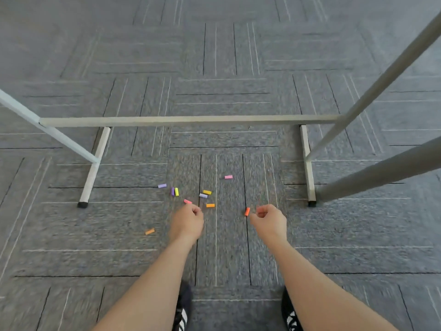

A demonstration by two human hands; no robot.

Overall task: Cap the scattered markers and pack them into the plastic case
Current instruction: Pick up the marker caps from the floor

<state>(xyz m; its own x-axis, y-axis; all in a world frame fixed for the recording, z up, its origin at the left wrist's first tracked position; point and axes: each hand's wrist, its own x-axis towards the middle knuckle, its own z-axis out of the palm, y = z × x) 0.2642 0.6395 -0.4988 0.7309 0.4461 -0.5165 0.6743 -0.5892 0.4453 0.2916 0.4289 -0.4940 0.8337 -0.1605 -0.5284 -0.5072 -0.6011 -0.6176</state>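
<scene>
Several short coloured pieces, the size of marker caps, lie scattered on the grey carpet: purple (162,185), purple and yellow side by side (175,191), yellow (207,192), lilac (203,195), pink (228,177), orange (210,205) and a lone orange one (149,231). My left hand (188,219) hovers with loosely curled fingers just below a pink piece (187,201). My right hand (269,220) is loosely curled too, its thumb beside a red-orange piece (247,211). Neither hand visibly holds anything. No plastic case is in view.
A metal table frame stands over the spot: a crossbar (191,121), left foot (94,168) and right foot (308,166). Grey tubes (381,170) slant in from the right. My shoes (182,311) show at the bottom edge.
</scene>
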